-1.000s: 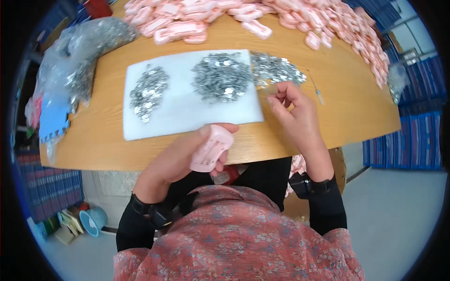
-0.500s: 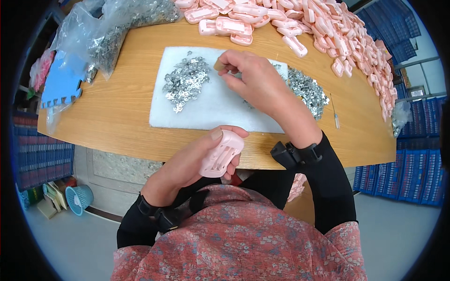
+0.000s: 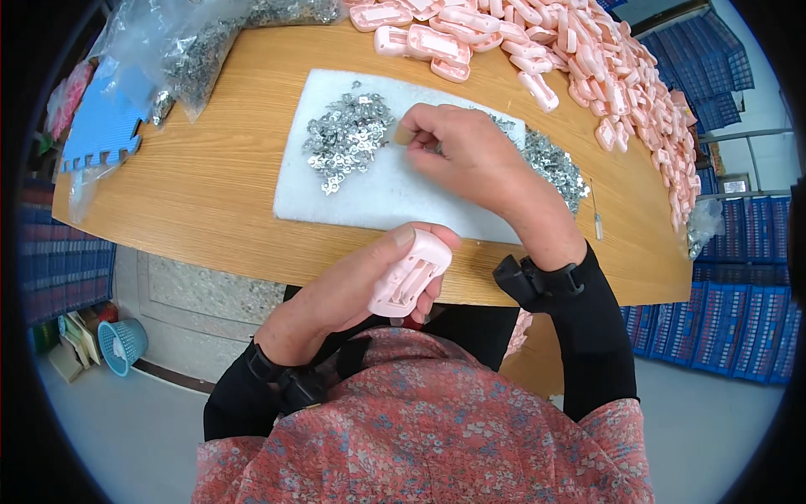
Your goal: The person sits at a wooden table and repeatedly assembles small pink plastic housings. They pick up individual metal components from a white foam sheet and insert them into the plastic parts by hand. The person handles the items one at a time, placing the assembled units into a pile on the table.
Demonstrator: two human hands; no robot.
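Note:
My left hand (image 3: 357,281) is wrapped round a pale pink plastic housing (image 3: 413,274) above the table's near edge. The housing's hollow side, with long slots, faces up. Over the white foam sheet (image 3: 294,189), my right hand (image 3: 470,155) has its fingers curled together in a pinch. A tan covering shows at one fingertip; whatever lies in the pinch is too small or hidden to name. Just left of those fingers lies a loose heap of small silvery metal pieces (image 3: 348,134). A second heap of metal pieces (image 3: 554,168) sits by the sheet's right end, partly behind my right wrist.
A big pile of pink housings (image 3: 579,63) covers the back right of the wooden table (image 3: 227,151). Clear bags of metal parts (image 3: 197,71) stand at back left beside a blue foam mat (image 3: 105,134). A thin screwdriver (image 3: 597,210) lies right of the sheet.
The view has shifted slightly, so the table contents sit a little differently in it. My right hand's fingers are curled in more over the foam sheet. My left hand keeps hold of the housing.

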